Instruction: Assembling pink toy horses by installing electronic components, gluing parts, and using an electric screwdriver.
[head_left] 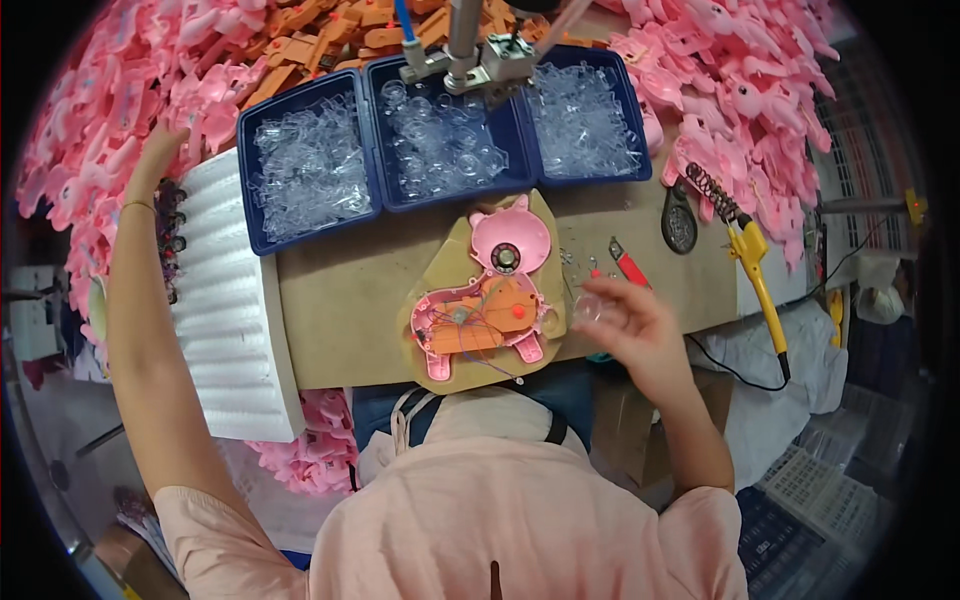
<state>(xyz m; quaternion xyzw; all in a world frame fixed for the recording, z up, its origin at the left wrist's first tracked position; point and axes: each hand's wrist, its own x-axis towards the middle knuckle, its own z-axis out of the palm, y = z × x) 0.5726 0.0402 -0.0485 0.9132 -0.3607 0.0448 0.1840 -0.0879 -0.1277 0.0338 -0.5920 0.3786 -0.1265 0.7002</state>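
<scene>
At the far left, my left hand [166, 146] reaches into the heap of pink plastic toy shells [120, 90]; its fingers are too small and hidden to read. My right hand [640, 330] is closed on a clear plastic piece [596, 308], right of the work spot. Before me a yellowish shaped fixture [425, 365] bears an open pink animal-shaped toy shell [528, 240]. A round speaker [505, 259] sits in its head. Its body holds an orange plastic housing [470, 338] with thin loose wires across it. Neither hand touches this shell.
Blue bins [372, 140] of clear plastic parts stand at the back, below a metal machine head [500, 62]. Orange housings [320, 40] lie behind. White foam tray [230, 300] is left. Right are red-handled cutters [630, 266] and a yellow soldering iron [762, 290] with its cord.
</scene>
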